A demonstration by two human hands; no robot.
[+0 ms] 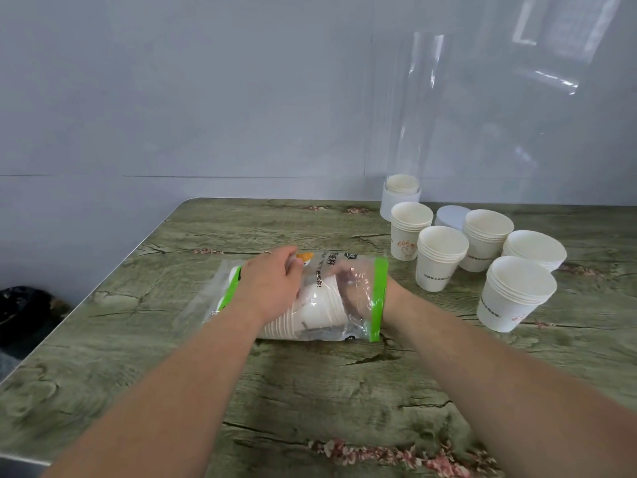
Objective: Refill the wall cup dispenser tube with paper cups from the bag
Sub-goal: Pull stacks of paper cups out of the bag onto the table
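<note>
A clear plastic bag [320, 270] with green edge strips lies on its side mid-table, holding a nested stack of white paper cups [310, 315]. My left hand [272, 288] rests on top of the bag and grips it from outside. My right hand [351, 288] is inside the bag through its green-rimmed mouth, fingers around the end of the cup stack. The clear dispenser tube [410, 108] stands upright at the back right, with a few cups [402, 184] in its white base.
Several short stacks of paper cups [441, 258] stand on the table to the right of the bag, with a white round lid [451, 217] behind them. The wood-pattern table [310, 391] ends at left; a dark bag [24, 308] sits on the floor there.
</note>
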